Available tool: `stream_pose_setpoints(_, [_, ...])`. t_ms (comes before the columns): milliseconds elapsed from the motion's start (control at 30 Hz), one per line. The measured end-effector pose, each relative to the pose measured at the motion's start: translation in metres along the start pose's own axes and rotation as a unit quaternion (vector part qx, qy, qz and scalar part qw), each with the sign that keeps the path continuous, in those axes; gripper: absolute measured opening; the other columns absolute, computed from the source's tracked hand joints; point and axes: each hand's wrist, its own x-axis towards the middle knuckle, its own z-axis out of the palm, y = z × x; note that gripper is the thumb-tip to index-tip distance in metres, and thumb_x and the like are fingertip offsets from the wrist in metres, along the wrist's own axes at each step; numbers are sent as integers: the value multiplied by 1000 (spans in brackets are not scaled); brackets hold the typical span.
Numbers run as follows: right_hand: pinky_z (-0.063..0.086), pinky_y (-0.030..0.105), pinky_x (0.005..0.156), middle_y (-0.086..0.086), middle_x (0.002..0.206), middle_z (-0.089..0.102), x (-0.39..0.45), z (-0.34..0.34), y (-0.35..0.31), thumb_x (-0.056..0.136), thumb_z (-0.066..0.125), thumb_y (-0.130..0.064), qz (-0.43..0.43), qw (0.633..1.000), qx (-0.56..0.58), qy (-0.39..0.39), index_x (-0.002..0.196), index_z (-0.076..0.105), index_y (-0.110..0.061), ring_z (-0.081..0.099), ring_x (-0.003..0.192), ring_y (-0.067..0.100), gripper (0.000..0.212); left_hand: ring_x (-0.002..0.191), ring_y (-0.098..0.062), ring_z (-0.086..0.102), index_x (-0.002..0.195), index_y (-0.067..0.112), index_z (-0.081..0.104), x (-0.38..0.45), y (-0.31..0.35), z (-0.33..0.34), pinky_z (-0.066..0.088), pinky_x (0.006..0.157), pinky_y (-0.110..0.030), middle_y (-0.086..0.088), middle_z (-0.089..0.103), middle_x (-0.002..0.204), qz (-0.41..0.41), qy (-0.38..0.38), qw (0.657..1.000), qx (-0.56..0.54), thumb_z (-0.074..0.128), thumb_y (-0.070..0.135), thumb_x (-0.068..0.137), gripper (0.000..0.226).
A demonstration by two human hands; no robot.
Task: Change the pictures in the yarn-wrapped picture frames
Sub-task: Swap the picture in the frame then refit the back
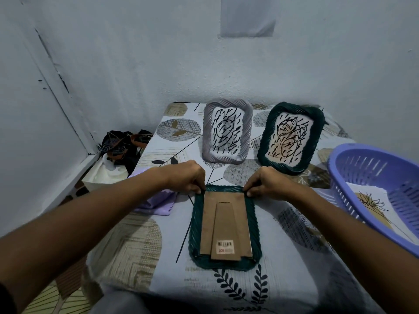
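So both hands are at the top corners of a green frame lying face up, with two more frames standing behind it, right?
Not quite: the head view shows the green frame lying face down, its cardboard back up. Both hands, left and right, are at its top corners.

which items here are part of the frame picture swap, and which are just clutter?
In the job:
- face-down green frame, cardboard back up, left hand and right hand at its far corners
- grey frame and second green frame, propped at the back
- purple basket holding a print

Lying about:
- lilac cloth
- dark bundle beside the table
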Motion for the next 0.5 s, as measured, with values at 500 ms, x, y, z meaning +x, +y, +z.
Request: stream_pose_setpoints(500, [46,9,67,-3,91,73,-3,2,0,82,72,-11,8,1000,16,8,98,75,-12,62,74,-3,17,66,-22,61,79,8,74,0,-3,7,44,63,-24,-6,66,75,115,59,990,52,70,17,83,10])
